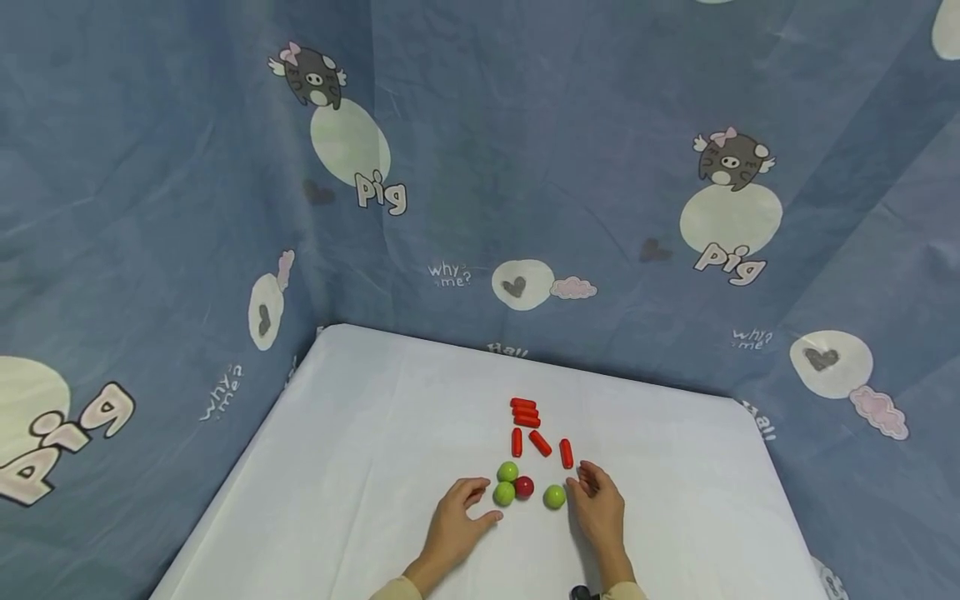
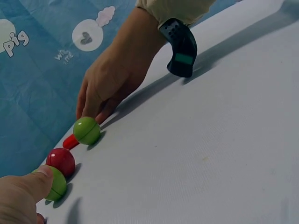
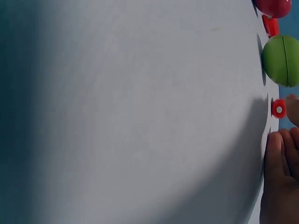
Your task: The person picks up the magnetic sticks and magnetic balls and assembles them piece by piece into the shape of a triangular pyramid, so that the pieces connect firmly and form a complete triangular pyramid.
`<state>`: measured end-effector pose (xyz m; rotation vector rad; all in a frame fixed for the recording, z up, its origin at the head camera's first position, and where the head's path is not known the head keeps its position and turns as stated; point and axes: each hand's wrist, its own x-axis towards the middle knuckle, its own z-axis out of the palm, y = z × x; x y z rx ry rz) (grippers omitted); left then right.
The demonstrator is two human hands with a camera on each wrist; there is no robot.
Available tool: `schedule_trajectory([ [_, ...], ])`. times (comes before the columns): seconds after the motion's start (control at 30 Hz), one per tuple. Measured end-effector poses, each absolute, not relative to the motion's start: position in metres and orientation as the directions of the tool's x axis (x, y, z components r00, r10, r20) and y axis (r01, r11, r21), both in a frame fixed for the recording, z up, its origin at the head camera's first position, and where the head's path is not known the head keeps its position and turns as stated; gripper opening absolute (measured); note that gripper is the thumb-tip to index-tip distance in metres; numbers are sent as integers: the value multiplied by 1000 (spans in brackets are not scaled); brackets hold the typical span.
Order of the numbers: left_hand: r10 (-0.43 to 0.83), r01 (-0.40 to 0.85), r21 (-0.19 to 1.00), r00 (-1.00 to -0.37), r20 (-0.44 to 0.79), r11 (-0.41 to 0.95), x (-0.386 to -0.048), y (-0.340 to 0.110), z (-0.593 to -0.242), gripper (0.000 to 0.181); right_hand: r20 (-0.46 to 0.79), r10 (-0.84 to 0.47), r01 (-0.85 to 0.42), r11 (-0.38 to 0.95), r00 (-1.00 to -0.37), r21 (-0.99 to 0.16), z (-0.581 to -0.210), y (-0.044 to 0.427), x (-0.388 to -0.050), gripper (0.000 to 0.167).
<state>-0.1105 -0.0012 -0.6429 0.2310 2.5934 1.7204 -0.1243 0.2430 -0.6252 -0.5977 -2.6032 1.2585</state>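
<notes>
Two green balls (image 1: 504,494) and a dark red ball (image 1: 523,487) sit clustered on the white table, touching or nearly so. My left hand (image 1: 456,518) lies just left of them, thumb and fingers spread apart and holding nothing. From the left wrist, the thumb (image 2: 35,184) partly covers one green ball (image 2: 58,184). A third green ball (image 3: 282,60), with a thin seam line, stands apart to the right. Beside it is my right hand (image 1: 602,507), its fingers loosely bent with nothing held, near a short red stick (image 1: 566,453).
Beyond the balls lie several more red sticks; some are stacked side by side in a row (image 1: 525,412), others lie loose (image 1: 540,442). A dark band (image 2: 182,49) is on the right wrist. Blue printed cloth (image 1: 465,208) hangs around the table (image 1: 375,433).
</notes>
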Motion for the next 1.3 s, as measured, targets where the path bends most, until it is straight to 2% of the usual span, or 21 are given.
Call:
schedule_trajectory([
  [0.47, 88, 74, 911, -995, 42, 406, -108, 9, -641, 49, -28, 469, 309, 535, -883, -786, -627, 234, -134, 48],
  [0.77, 47, 115, 895, -993, 105, 430, -110, 18, -638, 48, -11, 466, 294, 539, -885, -789, -628, 234, -141, 49],
  [0.97, 15, 44, 897, -999, 42, 441, -108, 24, -640, 48, -14, 468, 306, 553, -883, -775, -630, 232, -145, 51],
  [1.3, -45, 30, 876, -997, 59, 482, -112, 33, -639, 47, -13, 471, 309, 559, -882, -770, -628, 228, -150, 49],
])
